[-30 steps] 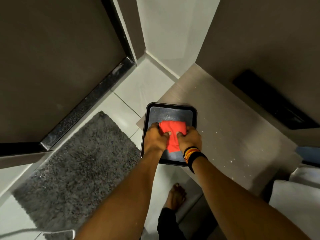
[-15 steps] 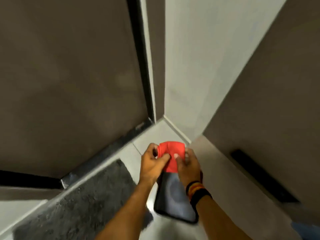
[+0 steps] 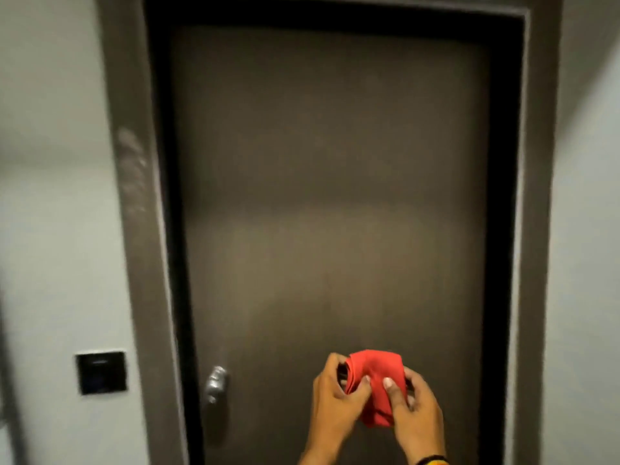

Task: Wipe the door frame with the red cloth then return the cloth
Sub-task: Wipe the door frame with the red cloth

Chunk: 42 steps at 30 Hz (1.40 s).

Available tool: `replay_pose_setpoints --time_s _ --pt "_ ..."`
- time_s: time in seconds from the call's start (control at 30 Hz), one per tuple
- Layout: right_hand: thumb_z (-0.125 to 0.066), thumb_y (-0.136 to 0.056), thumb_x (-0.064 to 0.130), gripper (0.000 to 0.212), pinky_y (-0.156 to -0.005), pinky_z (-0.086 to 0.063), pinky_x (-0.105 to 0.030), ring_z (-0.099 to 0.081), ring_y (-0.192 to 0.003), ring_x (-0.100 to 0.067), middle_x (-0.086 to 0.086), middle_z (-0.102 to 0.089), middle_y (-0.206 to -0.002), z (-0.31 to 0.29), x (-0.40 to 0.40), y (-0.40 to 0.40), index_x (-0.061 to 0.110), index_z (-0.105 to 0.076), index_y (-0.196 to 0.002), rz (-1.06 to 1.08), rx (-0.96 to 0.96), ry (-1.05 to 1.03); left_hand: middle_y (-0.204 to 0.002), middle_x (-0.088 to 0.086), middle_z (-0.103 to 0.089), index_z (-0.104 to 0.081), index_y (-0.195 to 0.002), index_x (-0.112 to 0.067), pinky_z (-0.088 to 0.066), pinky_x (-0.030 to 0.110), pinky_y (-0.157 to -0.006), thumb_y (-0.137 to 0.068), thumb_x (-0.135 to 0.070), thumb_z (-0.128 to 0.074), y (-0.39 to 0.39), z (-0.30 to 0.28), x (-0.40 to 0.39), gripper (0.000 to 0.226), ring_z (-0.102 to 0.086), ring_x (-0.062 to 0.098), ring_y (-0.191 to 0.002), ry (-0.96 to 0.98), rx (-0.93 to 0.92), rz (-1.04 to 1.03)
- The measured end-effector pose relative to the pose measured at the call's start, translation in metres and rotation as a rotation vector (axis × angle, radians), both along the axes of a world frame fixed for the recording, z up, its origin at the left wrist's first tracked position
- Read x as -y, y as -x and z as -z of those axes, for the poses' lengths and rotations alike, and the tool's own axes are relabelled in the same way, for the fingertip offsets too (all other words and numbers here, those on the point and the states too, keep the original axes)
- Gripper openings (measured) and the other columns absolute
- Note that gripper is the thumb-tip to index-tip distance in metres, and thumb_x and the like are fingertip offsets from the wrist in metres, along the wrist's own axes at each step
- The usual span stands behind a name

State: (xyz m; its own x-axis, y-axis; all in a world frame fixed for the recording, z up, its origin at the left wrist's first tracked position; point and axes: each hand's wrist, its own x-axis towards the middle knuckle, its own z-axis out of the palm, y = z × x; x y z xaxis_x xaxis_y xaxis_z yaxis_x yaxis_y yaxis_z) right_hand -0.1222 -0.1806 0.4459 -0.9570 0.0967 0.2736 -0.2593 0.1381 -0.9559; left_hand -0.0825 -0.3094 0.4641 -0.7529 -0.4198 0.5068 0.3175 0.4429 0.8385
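A folded red cloth is held in front of the shut dark brown door, low and right of centre. My left hand grips its left side and my right hand grips its right side, thumbs on top. The grey-brown door frame runs up the left side, across the top and down the right side. A pale smudged patch shows on the left frame post. Both hands are apart from the door and frame.
A silver door handle sits on the door's left edge. A black square wall panel is mounted on the light wall left of the frame. Light walls flank the frame on both sides.
Both hands lifted the red cloth out of the black tray and raised it. The view swung up from the floor and tray to the door; tray and mat are out of sight.
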Motion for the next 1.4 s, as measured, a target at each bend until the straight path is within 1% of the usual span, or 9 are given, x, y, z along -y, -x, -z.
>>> replay_pose_setpoints --time_s 0.13,0.23,0.47,0.7,0.9,1.1,1.27,1.33,1.4 --pt "-0.072 -0.09 0.015 0.021 -0.097 -0.054 -0.051 -0.07 -0.103 -0.033 -0.014 -0.073 -0.108 -0.125 0.082 -0.022 0.013 -0.069 -0.111 -0.063 -0.219 0.036 -0.068 -0.005 -0.065 -0.056 -0.083 -0.022 -0.047 0.02 -0.065 -0.079 -0.017 -0.081 -0.038 -0.126 0.077 0.025 -0.056 -0.001 -0.061 0.101 -0.155 -0.104" --pt "-0.072 -0.089 0.016 0.022 -0.095 -0.054 -0.043 -0.07 -0.101 -0.031 -0.013 -0.074 -0.106 -0.202 0.141 -0.053 0.011 -0.069 -0.11 -0.092 -0.358 0.071 -0.075 0.007 -0.072 -0.061 -0.089 -0.015 -0.049 0.027 -0.067 -0.079 -0.021 -0.08 -0.075 -0.198 0.132 0.023 -0.063 0.016 -0.066 0.143 -0.249 -0.185" --pt "-0.072 -0.087 0.025 0.029 -0.092 -0.055 -0.035 -0.07 -0.1 -0.022 -0.005 -0.075 -0.106 -0.269 0.252 -0.114 0.018 -0.067 -0.115 -0.215 -0.461 0.09 -0.081 0.001 -0.067 -0.058 -0.093 -0.013 -0.054 0.035 -0.072 -0.081 -0.027 -0.082 -0.145 -0.254 0.242 0.03 -0.067 0.023 -0.079 0.166 -0.276 -0.333" --pt "-0.072 -0.086 0.017 0.024 -0.086 -0.053 -0.034 -0.069 -0.098 -0.027 -0.009 -0.075 -0.105 -0.194 0.339 -0.133 0.015 -0.066 -0.11 -0.281 -0.371 0.005 -0.102 0.006 -0.069 -0.051 -0.108 -0.019 -0.062 0.052 -0.086 -0.08 -0.033 -0.083 -0.183 -0.193 0.336 0.045 -0.07 0.028 -0.096 0.186 0.032 -0.291" --pt "-0.071 -0.087 0.018 0.02 -0.086 -0.058 -0.044 -0.069 -0.093 -0.023 -0.003 -0.072 -0.1 -0.091 0.381 -0.119 0.018 -0.064 -0.106 -0.28 -0.22 -0.032 -0.107 -0.002 -0.072 -0.046 -0.116 -0.032 -0.065 0.046 -0.082 -0.08 -0.037 -0.081 -0.165 -0.102 0.379 0.05 -0.073 0.019 -0.093 0.247 0.23 -0.308" --pt "-0.075 -0.084 0.023 0.023 -0.081 -0.06 -0.042 -0.069 -0.091 -0.019 0.005 -0.067 -0.099 -0.034 0.402 -0.106 0.029 -0.059 -0.099 -0.184 -0.14 -0.108 -0.104 -0.005 -0.072 -0.048 -0.109 -0.031 -0.057 0.03 -0.069 -0.081 -0.042 -0.08 -0.141 -0.037 0.393 0.045 -0.07 0.016 -0.09 0.266 0.294 -0.436" --pt "-0.071 -0.083 0.021 0.032 -0.073 -0.056 -0.032 -0.053 -0.096 -0.01 0.014 -0.046 -0.102 -0.016 0.417 -0.109 0.032 -0.051 -0.106 0.019 -0.452 -0.3 -0.095 -0.011 -0.067 -0.048 -0.099 -0.036 -0.056 0.03 -0.07 -0.076 -0.046 -0.081 -0.126 -0.015 0.404 0.042 -0.066 0.014 -0.086 0.266 0.223 -0.494" --pt "-0.073 -0.081 0.016 0.032 -0.076 -0.056 -0.027 -0.054 -0.099 -0.009 0.013 -0.055 -0.105 -0.01 0.422 -0.113 0.031 -0.059 -0.105 -0.014 -0.637 -0.397 -0.1 -0.011 -0.06 -0.051 -0.1 -0.034 -0.057 0.028 -0.073 -0.073 -0.048 -0.084 -0.128 -0.01 0.409 0.045 -0.062 0.014 -0.092 0.305 0.154 -0.513" --pt "-0.081 -0.077 0.013 0.039 -0.085 -0.062 -0.035 -0.062 -0.111 -0.019 0.002 -0.065 -0.116 0.002 0.427 -0.112 0.025 -0.07 -0.112 -0.043 -0.72 -0.535 -0.111 -0.01 -0.057 -0.056 -0.109 -0.031 -0.058 0.027 -0.083 -0.072 -0.053 -0.085 -0.134 -0.008 0.418 0.052 -0.059 0.014 -0.103 0.369 0.061 -0.549"
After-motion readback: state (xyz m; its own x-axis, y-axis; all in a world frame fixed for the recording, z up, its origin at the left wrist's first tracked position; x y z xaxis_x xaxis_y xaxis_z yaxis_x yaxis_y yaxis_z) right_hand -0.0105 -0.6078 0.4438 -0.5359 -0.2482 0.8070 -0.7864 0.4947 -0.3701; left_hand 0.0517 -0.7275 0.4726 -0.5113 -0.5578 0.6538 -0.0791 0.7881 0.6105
